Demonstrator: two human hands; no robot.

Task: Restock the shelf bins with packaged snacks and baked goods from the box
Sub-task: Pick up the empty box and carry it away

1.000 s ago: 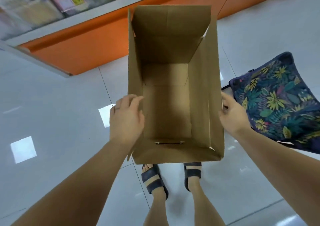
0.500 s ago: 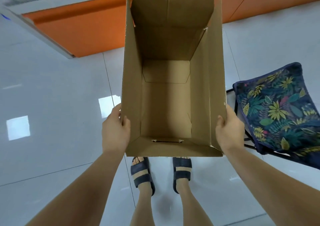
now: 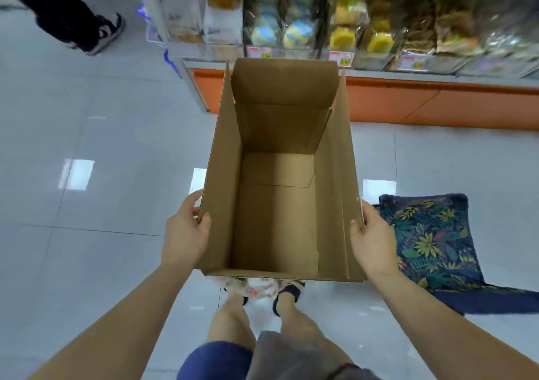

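Note:
An open brown cardboard box (image 3: 277, 204) is held up in front of me, and nothing shows inside it. My left hand (image 3: 185, 233) grips the box's left wall near the front corner, thumb over the rim. My right hand (image 3: 372, 241) grips the right wall the same way. Behind the box, shelf bins (image 3: 320, 17) hold wrapped buns, cakes and snack packs, with price tags along the shelf edge. A pale packaged item (image 3: 255, 287) peeks out below the box's front edge, by my feet.
The shelf stands on an orange base (image 3: 423, 102) on a glossy white tiled floor. A folding stool with a dark floral seat (image 3: 431, 239) sits to the right. Another person's leg and sneaker (image 3: 96, 32) stand at the far left.
The view has tilted up, bringing the stocked shelf bins and another person's legs into sight. Both hands keep their grip on the box sides, which stays raised in front of me.

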